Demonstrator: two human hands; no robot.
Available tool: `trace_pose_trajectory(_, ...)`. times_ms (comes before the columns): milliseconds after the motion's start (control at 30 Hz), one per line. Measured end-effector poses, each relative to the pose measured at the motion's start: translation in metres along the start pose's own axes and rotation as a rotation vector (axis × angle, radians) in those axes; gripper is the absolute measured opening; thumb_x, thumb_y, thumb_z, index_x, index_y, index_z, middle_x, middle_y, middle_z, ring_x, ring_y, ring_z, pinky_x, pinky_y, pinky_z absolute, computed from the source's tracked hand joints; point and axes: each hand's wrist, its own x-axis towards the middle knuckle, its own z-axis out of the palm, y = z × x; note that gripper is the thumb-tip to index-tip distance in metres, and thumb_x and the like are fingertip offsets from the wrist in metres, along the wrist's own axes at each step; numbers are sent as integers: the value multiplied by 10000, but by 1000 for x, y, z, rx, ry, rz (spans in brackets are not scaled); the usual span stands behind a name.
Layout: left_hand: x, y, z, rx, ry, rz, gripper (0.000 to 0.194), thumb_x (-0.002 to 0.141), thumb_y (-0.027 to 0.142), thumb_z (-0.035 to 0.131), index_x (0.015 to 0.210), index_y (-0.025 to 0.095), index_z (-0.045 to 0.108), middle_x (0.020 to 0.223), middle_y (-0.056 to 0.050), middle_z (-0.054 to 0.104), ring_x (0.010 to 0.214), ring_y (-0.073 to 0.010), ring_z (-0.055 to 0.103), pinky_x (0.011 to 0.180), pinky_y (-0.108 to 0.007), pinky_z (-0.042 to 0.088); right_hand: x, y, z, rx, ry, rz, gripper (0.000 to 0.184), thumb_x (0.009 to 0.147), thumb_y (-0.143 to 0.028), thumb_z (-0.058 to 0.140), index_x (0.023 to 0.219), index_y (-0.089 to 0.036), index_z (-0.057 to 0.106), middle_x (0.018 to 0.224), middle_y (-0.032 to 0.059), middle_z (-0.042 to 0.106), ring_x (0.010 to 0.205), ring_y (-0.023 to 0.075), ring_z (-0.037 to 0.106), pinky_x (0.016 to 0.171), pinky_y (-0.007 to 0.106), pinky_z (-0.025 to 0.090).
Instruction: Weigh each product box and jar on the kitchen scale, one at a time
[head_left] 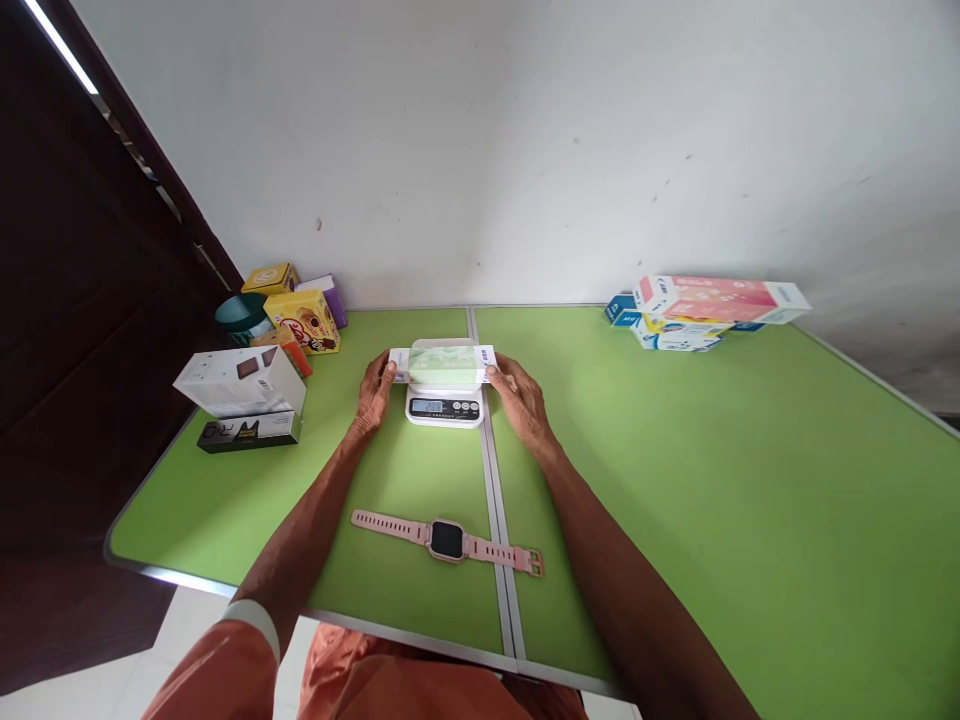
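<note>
A long white and pale green box (442, 364) lies across a small white kitchen scale (444, 408) whose display is lit. My left hand (374, 392) grips the box's left end. At the opposite end my right hand (520, 398) holds it too, fingers closed around the edge. A pink smartwatch (448, 540) lies flat and stretched out on the green table (675, 470), nearer to me than the scale, between my forearms.
Several boxes are piled at the table's left: a white one (241, 381) on a black one (249, 432), yellow ones (304, 320) behind and a dark green round tub (241, 312). A pink and white box (720, 298) tops blue ones (671, 332) at the back right.
</note>
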Motion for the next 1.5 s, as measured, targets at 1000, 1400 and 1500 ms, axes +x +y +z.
trace_pose_trajectory(1000, -1, 10, -2, -62, -146, 7, 908, 843, 865, 726, 1455, 196, 688, 1464, -181, 735, 1320, -341, 712, 1167, -485, 559, 1, 3, -2, 4, -8, 15, 905, 810, -962, 663, 1363, -255, 780, 1342, 140, 824, 1314, 426, 743, 1071, 600, 642)
trace_pose_trajectory(1400, -1, 1, 1, -55, -110, -29, 1107, 753, 875, 810, 1571, 174, 558, 1498, -229, 679, 1331, -358, 698, 1142, -491, 583, 1, 6, 0, -16, -7, 23, 959, 814, -979, 631, 1391, -225, 763, 1350, 167, 816, 1277, 426, 755, 1069, 609, 635)
trace_pose_trajectory(1500, -1, -4, 1, -29, -84, -71, 1187, 749, 865, 822, 1645, 178, 457, 1508, -240, 652, 1292, -350, 716, 1120, -505, 598, 0, 4, -1, -5, -10, 15, 893, 856, -941, 631, 1394, -241, 759, 1343, 152, 818, 1278, 413, 750, 1076, 594, 629)
